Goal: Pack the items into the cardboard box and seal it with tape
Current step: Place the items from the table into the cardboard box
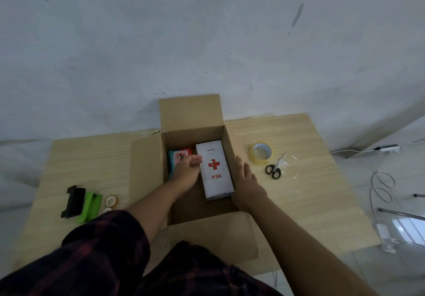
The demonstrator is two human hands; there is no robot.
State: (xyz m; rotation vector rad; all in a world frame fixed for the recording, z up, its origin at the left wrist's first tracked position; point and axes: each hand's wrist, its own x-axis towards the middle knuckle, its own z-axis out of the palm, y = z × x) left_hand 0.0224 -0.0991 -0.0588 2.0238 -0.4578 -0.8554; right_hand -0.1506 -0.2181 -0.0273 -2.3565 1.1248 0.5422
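The cardboard box [197,213] stands open on the worktop [299,203]. The right hand [247,180] lies flat, fingers straight, against the box's right wall. The left hand [187,171] reaches inside the box; blur hides whether it grips anything. Inside the box, a white first-aid case [216,171] lies along the right wall, with a teal packet [179,154] left of it. Right of the box lie scissors [274,167] and a tape roll [259,153].
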